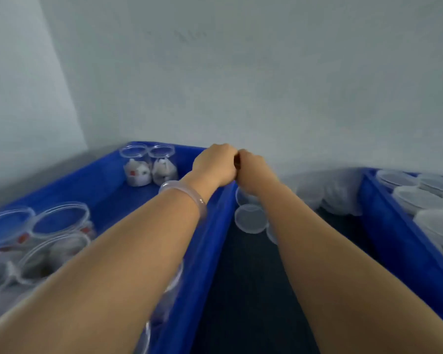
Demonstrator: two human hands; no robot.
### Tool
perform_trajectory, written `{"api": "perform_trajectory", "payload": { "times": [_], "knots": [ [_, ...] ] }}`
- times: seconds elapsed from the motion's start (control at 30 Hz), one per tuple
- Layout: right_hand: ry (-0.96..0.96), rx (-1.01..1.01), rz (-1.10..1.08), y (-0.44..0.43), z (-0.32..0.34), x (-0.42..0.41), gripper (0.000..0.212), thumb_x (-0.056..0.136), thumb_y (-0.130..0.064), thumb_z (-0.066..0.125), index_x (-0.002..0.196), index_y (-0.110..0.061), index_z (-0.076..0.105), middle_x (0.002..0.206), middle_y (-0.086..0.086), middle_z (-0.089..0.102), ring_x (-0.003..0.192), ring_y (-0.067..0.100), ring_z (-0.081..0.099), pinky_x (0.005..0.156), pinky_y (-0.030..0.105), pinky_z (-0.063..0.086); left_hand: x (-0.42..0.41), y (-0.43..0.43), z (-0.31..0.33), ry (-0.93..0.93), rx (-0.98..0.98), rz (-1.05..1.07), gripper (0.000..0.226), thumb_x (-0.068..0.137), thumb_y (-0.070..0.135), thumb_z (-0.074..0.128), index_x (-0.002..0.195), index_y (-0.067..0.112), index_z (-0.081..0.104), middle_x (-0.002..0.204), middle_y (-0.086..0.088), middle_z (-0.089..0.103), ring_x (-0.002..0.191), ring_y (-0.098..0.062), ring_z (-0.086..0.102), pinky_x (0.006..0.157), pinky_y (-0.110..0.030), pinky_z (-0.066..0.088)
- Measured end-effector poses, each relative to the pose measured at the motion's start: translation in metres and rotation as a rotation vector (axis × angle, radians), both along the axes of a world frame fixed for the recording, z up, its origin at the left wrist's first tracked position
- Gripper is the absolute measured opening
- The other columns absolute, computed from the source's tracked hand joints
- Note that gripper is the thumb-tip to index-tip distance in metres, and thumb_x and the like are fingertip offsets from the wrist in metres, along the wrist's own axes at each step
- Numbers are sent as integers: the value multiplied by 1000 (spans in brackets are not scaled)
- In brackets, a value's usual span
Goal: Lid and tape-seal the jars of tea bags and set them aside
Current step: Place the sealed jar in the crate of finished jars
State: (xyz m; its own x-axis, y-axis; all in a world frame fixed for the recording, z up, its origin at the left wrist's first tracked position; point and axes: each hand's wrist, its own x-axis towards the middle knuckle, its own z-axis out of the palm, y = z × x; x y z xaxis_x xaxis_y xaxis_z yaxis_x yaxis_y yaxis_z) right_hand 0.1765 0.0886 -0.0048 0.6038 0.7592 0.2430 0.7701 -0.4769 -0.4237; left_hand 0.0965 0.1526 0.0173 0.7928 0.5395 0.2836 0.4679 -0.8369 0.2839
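The large blue plastic bin [210, 238] on my left is the biggest thing here. In its near end stands a crowd of clear round plastic jars [59, 221], open at the top, with pale tea bags blurred inside them. Two more open jars of the same kind [136, 164] stand touching each other in the bin's far corner, each with white tea bags [138, 175] heaped at the bottom.

A second blue plastic bin [394, 226] on my right is packed with frosted round plastic tubs [420, 198]; I cannot tell what is in them.

Between the two bins runs the dark counter [253, 290]. At its far end lies a crumpled clear plastic bag [340, 192], and just beside the left bin's wall lie a few flat clear round plastic lids [250, 218], overlapping.

My left hand [215, 164] and right hand [251, 172] meet knuckle to knuckle above the far end of the left bin's inner rim. Each grip is curled tight. A small dark brown thing [237, 162] shows between them, but I cannot tell which grip has it. A pale translucent bangle [184, 195] circles my left wrist.
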Motion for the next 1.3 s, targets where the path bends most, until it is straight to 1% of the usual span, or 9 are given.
{"api": "perform_trajectory", "payload": {
  "times": [0.27,0.47,0.63,0.8,0.9,1.03,1.1,1.2,1.3],
  "knots": [
    [54,-133,343,109,-13,-112,38,92,-13,54,129,-8,46,121,13,56,87,21,52,77,33,47,-112,94,-15,234,-25,457,25,91,19,50,114,20,59,124,-10,56,115,-30,50,85,-40,43],
    [2,-334,600,125,-25,-159,7,93,-12,57,94,-10,63,70,-4,46,76,18,46,72,32,38,-143,100,-30,368,-222,837,50,93,19,53,141,11,39,136,-16,40,125,-37,44,101,-50,41],
    [109,-248,591,108,-31,-156,36,93,-16,56,63,-26,39,62,-8,41,58,7,36,56,23,28,-144,84,-35,128,-161,657,42,96,9,49,136,3,40,132,-22,38,111,-35,55,80,-38,45],
    [314,146,436,68,1,-134,19,77,-26,67,93,-17,62,76,-4,65,69,7,58,63,25,48,-116,40,18,-52,11,345,33,95,5,48,127,6,42,126,-18,41,110,-37,53,72,-36,35],
    [260,212,257,29,22,-100,34,71,-8,51,42,-25,42,43,-8,48,38,3,40,45,17,37,-83,-9,52,-192,127,138,34,93,4,48,125,10,42,122,-14,43,106,-36,54,72,-36,33],
    [114,512,-33,-40,34,-50,29,80,-13,62,67,-30,42,75,-10,47,61,0,42,57,14,38,-35,-75,71,-340,210,-77,41,90,15,52,130,15,41,123,-9,47,101,-33,56,75,-35,38],
    [56,527,-112,-70,26,-32,17,80,-24,62,95,-22,53,99,-4,54,80,9,47,68,24,37,-18,-99,59,-473,153,-57,38,89,23,53,126,16,45,122,-7,49,108,-28,53,83,-37,40],
    [187,531,-214,-111,-9,-23,57,71,-34,67,120,-20,44,110,-1,59,80,4,54,67,27,45,-3,-120,11,-648,-247,96,50,91,41,52,130,12,45,132,-8,49,123,-25,44,99,-39,36],
    [422,548,-203,-140,-57,-29,78,51,-40,77,118,-26,41,106,-6,59,87,6,61,75,33,56,5,-127,-51,-716,-819,97,57,93,45,50,137,9,43,131,-5,52,110,-18,54,78,-17,45]
  ]
}}
